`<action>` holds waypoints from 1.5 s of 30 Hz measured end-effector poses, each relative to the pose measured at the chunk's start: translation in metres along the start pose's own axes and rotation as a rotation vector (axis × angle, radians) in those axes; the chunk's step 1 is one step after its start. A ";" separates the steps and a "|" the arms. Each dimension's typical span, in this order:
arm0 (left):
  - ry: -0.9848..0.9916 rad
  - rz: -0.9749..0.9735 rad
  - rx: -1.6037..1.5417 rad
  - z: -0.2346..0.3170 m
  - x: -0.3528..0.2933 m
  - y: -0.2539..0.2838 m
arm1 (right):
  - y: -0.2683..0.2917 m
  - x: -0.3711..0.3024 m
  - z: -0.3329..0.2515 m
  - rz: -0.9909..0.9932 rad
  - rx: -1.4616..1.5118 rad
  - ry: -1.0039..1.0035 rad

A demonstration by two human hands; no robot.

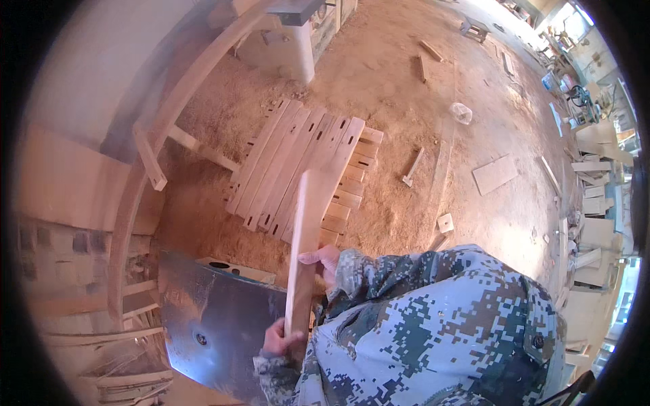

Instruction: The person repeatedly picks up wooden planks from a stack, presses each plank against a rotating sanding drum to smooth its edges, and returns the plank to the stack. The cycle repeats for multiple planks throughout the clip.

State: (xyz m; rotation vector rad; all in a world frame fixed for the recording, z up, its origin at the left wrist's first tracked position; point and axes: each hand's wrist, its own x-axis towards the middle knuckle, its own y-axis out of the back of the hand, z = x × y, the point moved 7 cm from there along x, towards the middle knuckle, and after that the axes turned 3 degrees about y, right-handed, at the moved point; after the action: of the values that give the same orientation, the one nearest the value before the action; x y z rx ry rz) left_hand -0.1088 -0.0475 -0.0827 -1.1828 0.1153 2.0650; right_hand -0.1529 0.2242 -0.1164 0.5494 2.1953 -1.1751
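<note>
A long, smooth wooden board (305,227) stands on a slant in front of my body, gripped in both hands. My right hand (323,262) wraps round it near the middle, thumb across the front face. Lower down, my left hand (279,338) closes on the board's near end. Behind its far end lies a stack of wooden slats (291,166), several with dark slots cut near their ends. To the left of my hands is a dark metal machine table (223,325) with a round fitting in its top.
Sawdust covers the floor (386,88). A hammer-shaped wooden piece (413,167), a flat panel (495,174) and a crumpled plastic bag (461,113) lie on it. A curved wooden rail (183,91) arches at the left. Boards (596,230) are piled along the right side.
</note>
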 end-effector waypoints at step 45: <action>-0.008 0.845 -0.171 -0.249 -0.024 -0.047 | 0.200 0.088 0.036 -0.614 -2.489 -0.157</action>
State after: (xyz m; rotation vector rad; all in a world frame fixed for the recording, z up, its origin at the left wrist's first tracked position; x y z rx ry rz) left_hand 0.1048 -0.1300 -0.1934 -1.3722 0.5179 2.8488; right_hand -0.0887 0.3058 -0.3120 -1.1811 1.8594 1.5527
